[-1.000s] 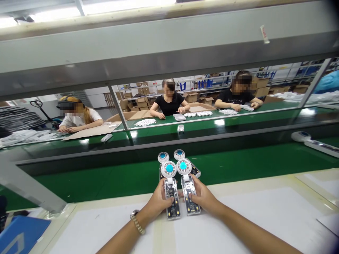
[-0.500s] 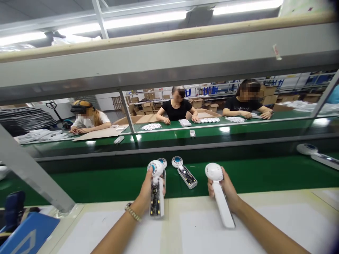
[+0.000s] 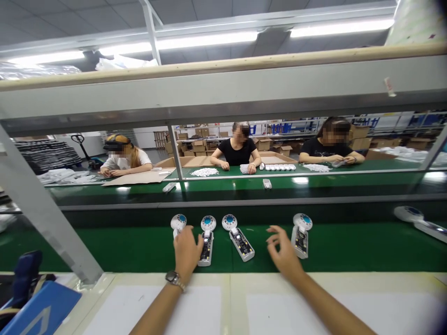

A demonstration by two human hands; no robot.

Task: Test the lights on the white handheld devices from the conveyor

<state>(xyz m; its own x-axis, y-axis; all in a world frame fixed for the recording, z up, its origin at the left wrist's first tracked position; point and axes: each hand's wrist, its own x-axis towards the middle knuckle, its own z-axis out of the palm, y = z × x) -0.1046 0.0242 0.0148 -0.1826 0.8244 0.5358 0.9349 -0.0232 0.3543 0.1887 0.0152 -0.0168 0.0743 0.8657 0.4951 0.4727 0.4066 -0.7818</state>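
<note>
My left hand lies over the handle of a white handheld device, thumb apart from the fingers; the hand hides most of that handle. Its round head has a blue-teal centre. Just right of the thumb is a second such device, its handle uncovered to show a dark circuit board. A third one lies tilted in the middle of the green belt. With fingers spread and nothing in them, my right hand hovers left of a fourth device, also with its board exposed.
A further white device lies at the belt's right side. White paper covers the near worktop. A slanted metal post stands left, above a blue box. Across the green belt, several co-workers sit with small white parts.
Both hands have let go of the devices they held, which now lie on the belt. The left hand has moved left. My view has tilted slightly up.
</note>
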